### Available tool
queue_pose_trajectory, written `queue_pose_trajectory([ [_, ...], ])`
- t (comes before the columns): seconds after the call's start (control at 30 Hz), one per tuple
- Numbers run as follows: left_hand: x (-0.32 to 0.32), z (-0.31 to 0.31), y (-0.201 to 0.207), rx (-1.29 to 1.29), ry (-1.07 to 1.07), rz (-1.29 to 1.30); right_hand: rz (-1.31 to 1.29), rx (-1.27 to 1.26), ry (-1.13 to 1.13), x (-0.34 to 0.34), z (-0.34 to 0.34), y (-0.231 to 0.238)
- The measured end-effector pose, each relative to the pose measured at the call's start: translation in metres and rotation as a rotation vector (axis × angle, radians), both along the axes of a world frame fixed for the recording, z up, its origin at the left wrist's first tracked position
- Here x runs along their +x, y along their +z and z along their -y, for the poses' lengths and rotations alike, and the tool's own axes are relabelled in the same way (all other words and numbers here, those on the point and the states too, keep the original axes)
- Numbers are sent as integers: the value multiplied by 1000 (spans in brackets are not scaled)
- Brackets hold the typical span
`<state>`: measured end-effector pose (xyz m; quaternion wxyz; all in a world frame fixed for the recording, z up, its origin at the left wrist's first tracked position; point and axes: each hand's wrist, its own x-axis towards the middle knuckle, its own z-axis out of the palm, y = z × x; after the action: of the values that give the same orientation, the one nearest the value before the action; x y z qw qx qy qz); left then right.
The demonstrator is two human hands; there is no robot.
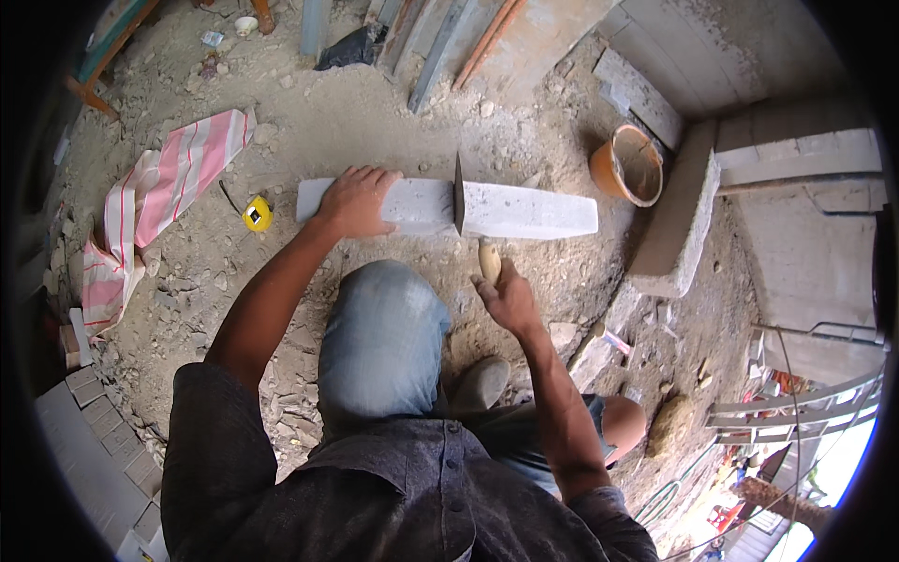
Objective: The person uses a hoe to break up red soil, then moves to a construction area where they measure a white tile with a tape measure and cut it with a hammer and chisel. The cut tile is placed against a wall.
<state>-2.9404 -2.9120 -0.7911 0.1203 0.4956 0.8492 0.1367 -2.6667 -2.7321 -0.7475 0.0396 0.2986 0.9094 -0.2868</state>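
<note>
A long pale grey concrete block (pixel 534 211) lies crosswise on the ground in front of my knee. My left hand (pixel 358 202) presses down on its left part, fingers over the far edge and thumb apart. In my right hand (pixel 508 298), closed round a light wooden handle, is a trowel (pixel 459 199). Its dark blade stands on edge across the middle of the block, tip pointing away from me. Whether the block is split under the blade I cannot tell. A yellow tape measure (pixel 257 214) rests on the dirt left of the block.
An orange bucket (pixel 627 167) stands at the right, near a thick concrete slab (pixel 679 229). A pink-and-white striped sack (pixel 173 192) lies at the left. Metal and wooden posts (pixel 440 56) rise at the far side. Rubble covers the dirt floor (pixel 375 117).
</note>
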Motion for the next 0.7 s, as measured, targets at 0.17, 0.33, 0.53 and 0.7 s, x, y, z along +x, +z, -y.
queue_pose_trajectory([
  [0.17, 3, 8, -7, 32, -40, 46, 17, -62, -152, -1, 31, 15],
  [0.33, 7, 1, -4, 56, -55, 6, 85, 3, -141, 7, 8, -13],
  [0.53, 9, -8, -8, 79, -101, 18, -55, -40, -209, 31, 12, -78],
  [0.7, 3, -5, -3, 12, -31, -15, -281, -67, -105, -17, 35, 72],
])
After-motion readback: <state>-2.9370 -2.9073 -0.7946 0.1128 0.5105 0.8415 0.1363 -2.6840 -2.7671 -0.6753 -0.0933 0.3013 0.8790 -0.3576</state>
